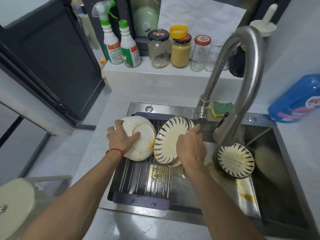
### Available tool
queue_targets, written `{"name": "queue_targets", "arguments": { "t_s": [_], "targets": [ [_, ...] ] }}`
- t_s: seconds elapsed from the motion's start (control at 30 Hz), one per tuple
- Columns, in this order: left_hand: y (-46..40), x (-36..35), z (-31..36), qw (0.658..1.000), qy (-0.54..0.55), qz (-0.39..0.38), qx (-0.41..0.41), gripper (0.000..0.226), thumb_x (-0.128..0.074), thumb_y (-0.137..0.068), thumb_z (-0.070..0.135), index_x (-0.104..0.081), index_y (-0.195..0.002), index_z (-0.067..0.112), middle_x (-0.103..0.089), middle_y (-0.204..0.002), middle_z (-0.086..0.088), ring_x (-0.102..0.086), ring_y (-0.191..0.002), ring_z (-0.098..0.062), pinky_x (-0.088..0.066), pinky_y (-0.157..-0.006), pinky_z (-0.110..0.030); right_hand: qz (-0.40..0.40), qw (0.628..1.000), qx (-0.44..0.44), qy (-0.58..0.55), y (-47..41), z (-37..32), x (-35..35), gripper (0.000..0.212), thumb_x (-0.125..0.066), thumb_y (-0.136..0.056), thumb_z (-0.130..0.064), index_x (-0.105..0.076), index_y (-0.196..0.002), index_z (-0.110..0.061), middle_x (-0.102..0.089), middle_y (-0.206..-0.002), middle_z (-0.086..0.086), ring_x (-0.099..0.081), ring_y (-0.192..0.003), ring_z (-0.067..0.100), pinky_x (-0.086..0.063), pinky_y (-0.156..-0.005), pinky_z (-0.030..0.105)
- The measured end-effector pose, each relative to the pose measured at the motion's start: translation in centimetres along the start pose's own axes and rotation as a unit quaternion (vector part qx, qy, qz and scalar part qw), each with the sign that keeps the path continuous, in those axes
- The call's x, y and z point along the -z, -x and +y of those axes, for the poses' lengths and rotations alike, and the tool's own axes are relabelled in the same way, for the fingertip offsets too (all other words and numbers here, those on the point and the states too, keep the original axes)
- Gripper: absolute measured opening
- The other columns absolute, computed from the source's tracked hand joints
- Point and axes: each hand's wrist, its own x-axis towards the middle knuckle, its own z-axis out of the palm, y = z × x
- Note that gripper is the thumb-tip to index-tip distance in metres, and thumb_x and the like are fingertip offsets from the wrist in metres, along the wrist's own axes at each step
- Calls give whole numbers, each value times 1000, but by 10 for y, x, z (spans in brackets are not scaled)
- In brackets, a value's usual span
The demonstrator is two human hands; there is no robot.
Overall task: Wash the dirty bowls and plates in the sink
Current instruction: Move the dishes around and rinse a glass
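Over the sink's (pixel 270 201) left side, on the roll-up rack (pixel 143 186), I've got the dirty dishes propped on edge: a white plate (pixel 144 135) with its underside toward me, smeared with orange sauce, and just to its right a stack of striped plates (pixel 167 144) leaning back. My left hand (pixel 121 135) grips the white plate, fingers curled over its far rim and thumb flat on the base ring; there's a red string round that wrist. My right hand (pixel 191 148) is on the striped stack, fingers reaching over its right edge, but I can't really tell if they're hooked round it or just resting on it. Down in the basin, right of my hand, one more striped dish (pixel 236 160) sits tilted under the faucet (pixel 242 80) spout, with brownish gunk on the sink floor around it. A green-and-yellow sponge (pixel 220 109) lies on the ledge behind the faucet base. Further out, a blue refill bag (pixel 297 99) is on the right counter, and the back shelf holds two green-capped bottles (pixel 121 47) and a row of jars (pixel 180 49).
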Motion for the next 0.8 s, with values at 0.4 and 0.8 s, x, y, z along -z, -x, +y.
{"name": "queue_targets", "arguments": {
  "t_s": [0.4, 0.8],
  "targets": [
    [11, -38, 7, 978, -174, 109, -25, 83, -80, -83, 45, -34, -140, 6, -29, -152, -23, -26, -144, -44, -35, -104, -76, 7, 917, -172, -361, -35, 177, 31, 40, -52, -90, -9, -61, -130, -14, -70, -118, 7, -67, -106, 27, -55, -98, 48],
    [102, -159, 68, 918, -215, 71, -325, 48, -63, -87, 22, -55, -128, -3, -44, -140, -34, -39, -132, -54, -35, -111, -68, 35, 726, -336, -599, -114, 300, 16, 66, -45, -88, 13, -47, -147, -16, -61, -137, 13, -63, -107, 32, -56, -57, 32]
  ]
}}
